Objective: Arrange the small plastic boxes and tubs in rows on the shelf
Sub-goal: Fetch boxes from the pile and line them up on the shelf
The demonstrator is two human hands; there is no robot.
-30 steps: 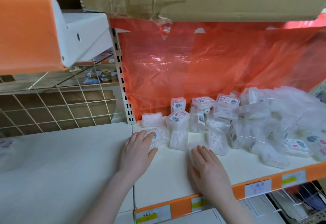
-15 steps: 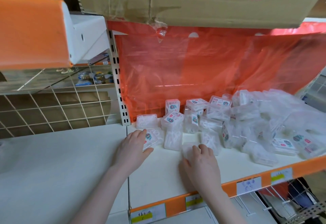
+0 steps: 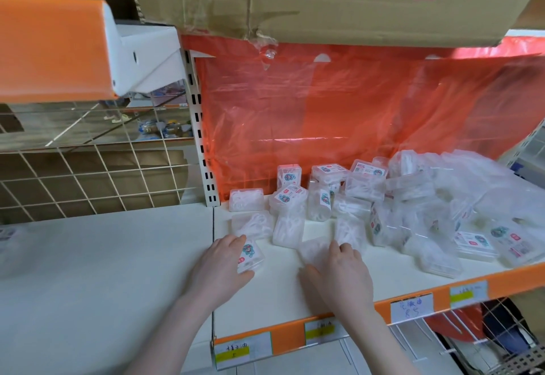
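left hand (image 3: pixel 219 268) and right hand (image 3: pixel 339 274) each hold a box on the shelf (image 3: pixel 283 301).

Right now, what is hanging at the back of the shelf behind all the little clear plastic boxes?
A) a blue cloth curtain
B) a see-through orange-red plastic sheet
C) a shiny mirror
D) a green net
B: a see-through orange-red plastic sheet hangs down behind the pile of small clear plastic boxes on the white shelf.
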